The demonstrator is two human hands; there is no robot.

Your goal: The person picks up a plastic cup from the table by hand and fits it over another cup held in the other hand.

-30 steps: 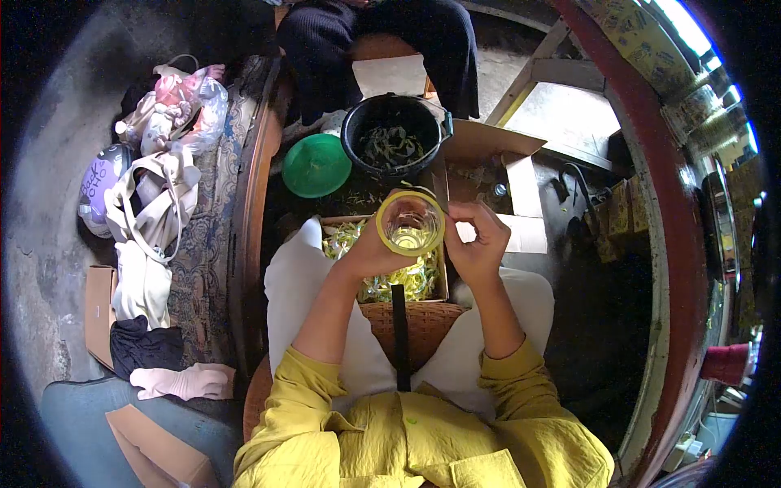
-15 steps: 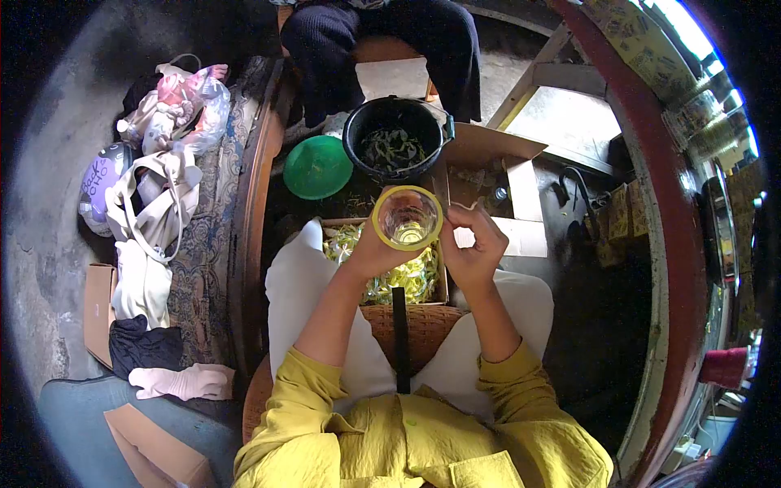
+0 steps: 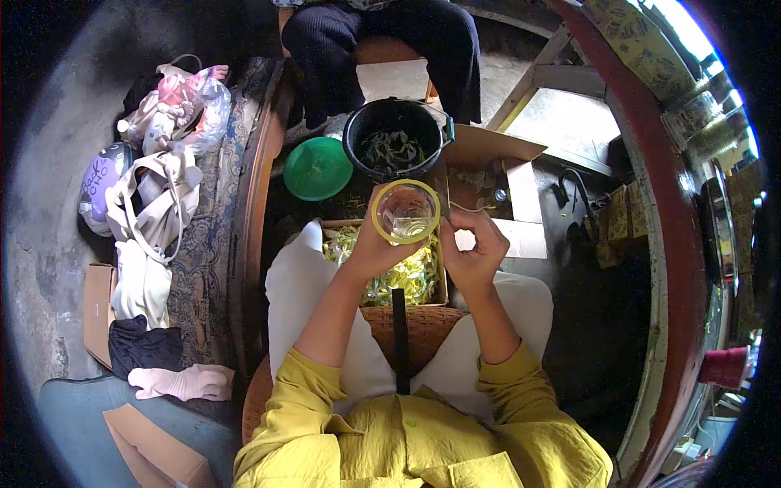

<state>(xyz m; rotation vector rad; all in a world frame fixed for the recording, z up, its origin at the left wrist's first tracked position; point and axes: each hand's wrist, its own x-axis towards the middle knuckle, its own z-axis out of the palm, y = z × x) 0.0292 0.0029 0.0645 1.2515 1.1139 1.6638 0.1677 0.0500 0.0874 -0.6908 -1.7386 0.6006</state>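
My left hand (image 3: 376, 250) is wrapped round a clear cup (image 3: 407, 213) with a yellow rim, its open top facing up toward me. Close to the right side of the rim is my right hand (image 3: 474, 250), its thumb and index finger pinched together; what they hold, if anything, is too small to name. Below the cup, between my knees, a box (image 3: 443, 286) holds a heap of yellow-green shiny strips (image 3: 407, 281), partly hidden by my left hand and the cup.
Ahead stands a black bucket (image 3: 351, 154) with leafy scraps inside, beside a green lid or basin (image 3: 318, 168). An open cardboard box (image 3: 523, 191) lies to its right. A seated person (image 3: 325, 49) is across from me. Bags (image 3: 163, 195) lie at the left.
The cup has shifted slightly left and upward in my left hand, and its tilt has changed a little. My right hand remains pinched beside it. The person opposite has moved slightly.
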